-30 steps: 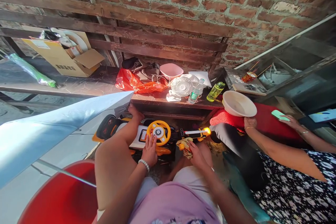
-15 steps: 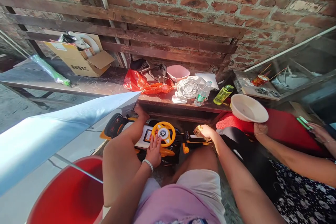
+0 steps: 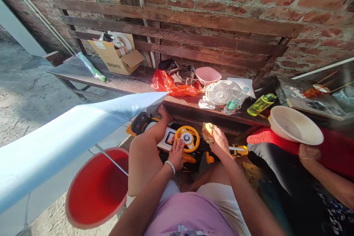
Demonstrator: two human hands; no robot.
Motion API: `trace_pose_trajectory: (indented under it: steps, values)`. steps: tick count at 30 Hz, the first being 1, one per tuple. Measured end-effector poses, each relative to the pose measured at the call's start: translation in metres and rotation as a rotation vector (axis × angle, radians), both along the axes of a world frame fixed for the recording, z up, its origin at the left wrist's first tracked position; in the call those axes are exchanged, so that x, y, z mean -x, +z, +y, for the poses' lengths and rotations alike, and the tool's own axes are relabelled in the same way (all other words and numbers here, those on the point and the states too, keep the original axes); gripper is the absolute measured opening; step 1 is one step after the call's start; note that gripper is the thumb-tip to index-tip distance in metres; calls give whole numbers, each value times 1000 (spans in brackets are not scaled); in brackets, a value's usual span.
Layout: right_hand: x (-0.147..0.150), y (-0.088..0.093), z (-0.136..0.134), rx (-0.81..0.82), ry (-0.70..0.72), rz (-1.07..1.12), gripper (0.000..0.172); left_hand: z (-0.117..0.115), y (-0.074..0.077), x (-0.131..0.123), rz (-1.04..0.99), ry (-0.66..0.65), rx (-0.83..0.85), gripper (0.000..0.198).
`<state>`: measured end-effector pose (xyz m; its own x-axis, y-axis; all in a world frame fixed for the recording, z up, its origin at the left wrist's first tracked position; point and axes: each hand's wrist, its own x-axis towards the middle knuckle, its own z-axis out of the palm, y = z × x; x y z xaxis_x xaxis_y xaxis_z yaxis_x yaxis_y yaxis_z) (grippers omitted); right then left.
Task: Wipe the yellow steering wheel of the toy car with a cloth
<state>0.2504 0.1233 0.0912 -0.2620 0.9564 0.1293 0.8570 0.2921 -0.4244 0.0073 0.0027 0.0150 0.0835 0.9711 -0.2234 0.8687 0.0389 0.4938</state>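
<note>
A toy ride-on car with a black and white body (image 3: 163, 136) stands between my legs, its yellow steering wheel (image 3: 197, 141) facing up. My left hand (image 3: 176, 155), a pale bead bracelet at the wrist, rests on the wheel's left side with fingers stretched out flat. In my right hand (image 3: 220, 142) is a crumpled brown and yellow cloth (image 3: 208, 132), gripped above the car's right end. Just below that hand shows a yellow and black part (image 3: 240, 150) of the toy. My bare foot is up by the car's far side.
A wooden bench (image 3: 124, 83) carries a cardboard box (image 3: 116, 59), red plastic bag (image 3: 177, 87), pink basin (image 3: 208, 75), white fan (image 3: 219, 93) and bottles. At right another person's hand (image 3: 309, 152) supports a cream basin (image 3: 295, 124). A red tub (image 3: 96, 191) and pale blue umbrella (image 3: 83, 125) are at left.
My right hand has lifted the cloth up and away from the toy's right end, towards the wheel. My left hand stays on the wheel. The view has turned right to left, shifting things rightward.
</note>
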Motion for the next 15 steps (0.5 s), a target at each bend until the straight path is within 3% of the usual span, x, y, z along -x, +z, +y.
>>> trace_pose_trajectory:
  steps: [3, 7, 12, 15]
  values:
    - [34, -25, -18, 6, 125, -241, 51, 1, 3, -1, 13, -5, 49, 105]
    - [59, -50, -28, 14, 121, -386, 45, 1, 1, -1, 7, -3, 56, 105]
    - [52, -50, -32, 124, 196, -415, 28, 1, 0, 1, -5, -15, 36, 107]
    - [48, -50, -51, 200, 296, -265, 20, 0, 4, 1, -15, -9, 30, 103]
